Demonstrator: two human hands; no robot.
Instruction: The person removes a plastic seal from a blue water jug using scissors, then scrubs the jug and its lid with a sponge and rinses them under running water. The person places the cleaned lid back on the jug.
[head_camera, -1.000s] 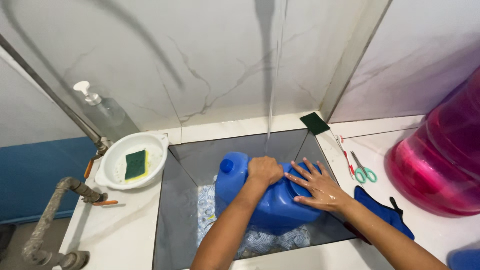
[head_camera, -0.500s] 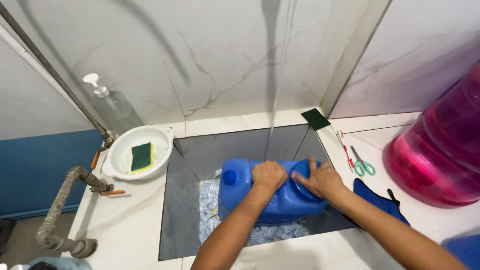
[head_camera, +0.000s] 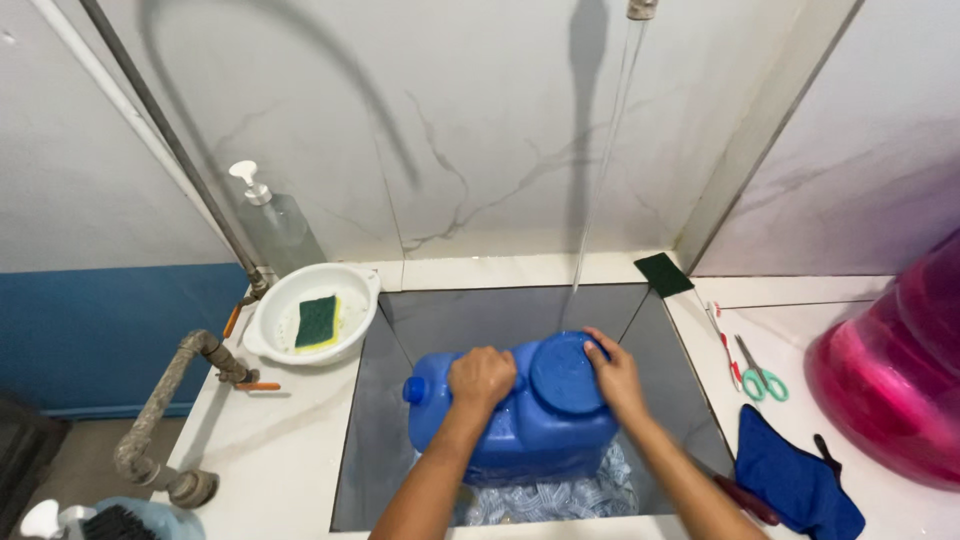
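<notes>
Blue jug (head_camera: 520, 430): large blue plastic container, lying on its side in the sink (head_camera: 400, 400); small blue cap (head_camera: 415, 390) points left, a round raised disc faces up on the right.
Left hand (head_camera: 482, 378): closed on the top of the jug near the middle; fingers curled together, gripping what looks like the handle, which is hidden under the hand.
Right hand (head_camera: 615, 378): laid against the right edge of the round disc; fingers pressed together and bent over its rim.
Water stream (head_camera: 600, 200): thin stream falling from a tap at the top edge, landing just beside the right hand.
Sink: dark, rectangular, sunk into the white counter (head_camera: 280, 450); patterned blue-white material (head_camera: 560, 495) lies under the jug.
White bowl (head_camera: 310, 315): on the counter left of the sink, holding a green-yellow sponge (head_camera: 317, 320).
Pump bottle (head_camera: 275, 225): clear, against the wall behind the bowl.
Dark green pad (head_camera: 663, 273): at the sink's rear right corner.
Scissors (head_camera: 760, 375): green-handled, on the counter to the right.
Blue cloth (head_camera: 790, 480): near the scissors, toward the front.
Pink container (head_camera: 900, 370): large, translucent, at the far right.
</notes>
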